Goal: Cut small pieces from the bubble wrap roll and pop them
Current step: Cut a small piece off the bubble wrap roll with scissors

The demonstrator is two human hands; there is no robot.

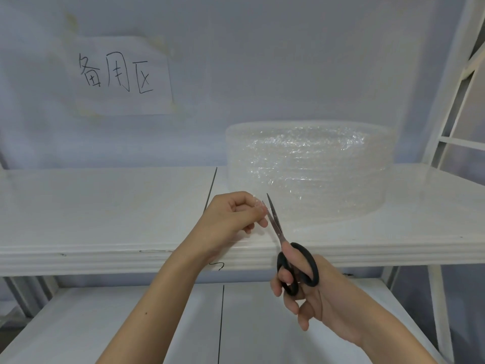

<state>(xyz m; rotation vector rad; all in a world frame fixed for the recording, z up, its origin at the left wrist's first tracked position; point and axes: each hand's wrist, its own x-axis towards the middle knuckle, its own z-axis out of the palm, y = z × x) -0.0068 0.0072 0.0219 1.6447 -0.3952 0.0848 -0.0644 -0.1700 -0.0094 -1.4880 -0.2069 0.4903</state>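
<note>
A: Step in hand? Cutting, I'd say. Keep the loose wrap taut and shut the blades fully so the piece comes off clean.

B: Landmark is the bubble wrap roll (307, 169), big clear drum, glinting, on its flat end on the white shelf (105, 206), against the wall.

A: Hands?

B: Both just in front of the roll. Right hand (312, 290) grips the black-handled scissors (286, 248), fingers through the loops, blades slightly parted, tips toward the roll. Left hand (233, 219) pinches a small bit of wrap (258, 204) beside the blades.

A: Still joined to the roll?

B: Can't tell, too clear.
</note>
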